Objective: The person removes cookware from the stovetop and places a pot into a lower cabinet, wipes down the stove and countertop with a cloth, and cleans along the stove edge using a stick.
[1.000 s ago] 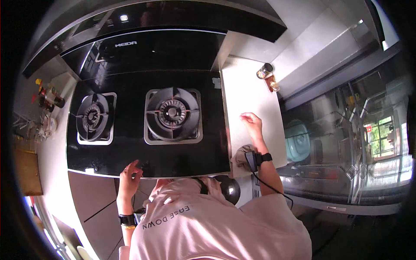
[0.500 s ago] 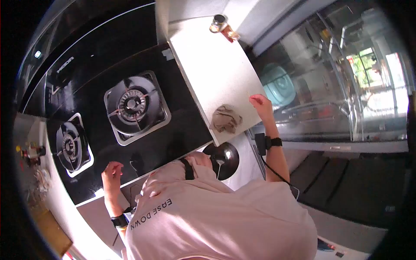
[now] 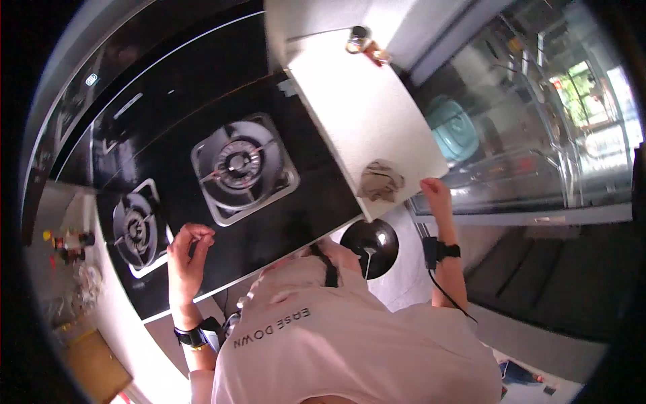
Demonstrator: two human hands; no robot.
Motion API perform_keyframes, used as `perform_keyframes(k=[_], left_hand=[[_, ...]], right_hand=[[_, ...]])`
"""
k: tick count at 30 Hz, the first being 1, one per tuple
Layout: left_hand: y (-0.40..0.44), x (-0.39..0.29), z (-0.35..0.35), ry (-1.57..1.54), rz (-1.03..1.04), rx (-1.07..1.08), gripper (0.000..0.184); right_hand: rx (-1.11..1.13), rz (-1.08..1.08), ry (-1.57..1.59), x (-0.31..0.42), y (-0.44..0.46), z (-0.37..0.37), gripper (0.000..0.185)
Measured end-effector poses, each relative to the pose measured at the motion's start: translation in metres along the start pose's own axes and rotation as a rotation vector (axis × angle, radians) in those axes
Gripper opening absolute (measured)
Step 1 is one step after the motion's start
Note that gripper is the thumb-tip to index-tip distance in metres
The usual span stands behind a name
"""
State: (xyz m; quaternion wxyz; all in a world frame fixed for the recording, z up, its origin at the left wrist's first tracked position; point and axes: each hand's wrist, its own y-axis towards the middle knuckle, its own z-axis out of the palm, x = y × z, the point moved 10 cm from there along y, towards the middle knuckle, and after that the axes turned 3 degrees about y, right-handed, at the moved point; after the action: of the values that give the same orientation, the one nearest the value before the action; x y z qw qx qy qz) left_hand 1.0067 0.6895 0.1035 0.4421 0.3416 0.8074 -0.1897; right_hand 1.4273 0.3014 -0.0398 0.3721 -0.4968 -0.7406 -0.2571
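Note:
My left hand [image 3: 190,254] is above the near edge of the black gas stove [image 3: 296,195], between its two burners. Its fingers curl loosely with the thumb apart, and I see nothing in them. By the near right edge of the white countertop [image 3: 356,108] is my right hand [image 3: 436,194], thumb and fingertips pressed together. Whatever they pinch, if anything, is too small to make out. Just left of that hand lies a crumpled grey-brown cloth [image 3: 381,180] on the countertop, apart from the fingers.
The larger burner [image 3: 239,163] stands right of the smaller burner [image 3: 136,230]. A dark-lidded jar [image 3: 356,40] and a small reddish item [image 3: 378,55] are at the countertop's far end. A light blue basin [image 3: 454,131] sits to the right. Below the counter is a round black object [image 3: 370,249].
My left hand has moved forward over the stove. My right hand has drawn back toward the countertop's near edge, closer to my body. The whole view has shifted slightly.

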Motion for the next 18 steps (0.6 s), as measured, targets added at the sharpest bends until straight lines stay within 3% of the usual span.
perform_keyframes(k=[2, 3, 5, 8, 12, 18], left_hand=[[-0.010, -0.067, -0.025, -0.150, 0.151, -0.026, 0.011], [-0.018, -0.101, -0.044, -0.220, 0.345, -0.086, 0.015], [-0.033, -0.148, -0.070, -0.406, 0.547, -0.106, 0.014], [-0.045, -0.198, -0.084, -0.662, 0.716, 0.054, 0.010], [-0.061, -0.216, -0.088, -0.861, 0.819, 0.189, 0.014], [-0.080, -0.214, -0.086, -0.932, 0.853, 0.203, 0.022]], right_hand=[[0.031, -0.053, 0.026, 0.004, 0.000, 0.003, 0.015], [0.064, -0.021, 0.034, -0.001, 0.002, 0.006, 0.016], [0.118, -0.014, 0.012, 0.001, 0.008, 0.016, 0.016], [0.158, -0.009, 0.065, 0.035, 0.012, 0.037, 0.016], [0.256, -0.093, 0.084, 0.072, 0.021, 0.063, 0.015], [0.346, -0.239, 0.069, 0.098, 0.038, 0.091, 0.013]])
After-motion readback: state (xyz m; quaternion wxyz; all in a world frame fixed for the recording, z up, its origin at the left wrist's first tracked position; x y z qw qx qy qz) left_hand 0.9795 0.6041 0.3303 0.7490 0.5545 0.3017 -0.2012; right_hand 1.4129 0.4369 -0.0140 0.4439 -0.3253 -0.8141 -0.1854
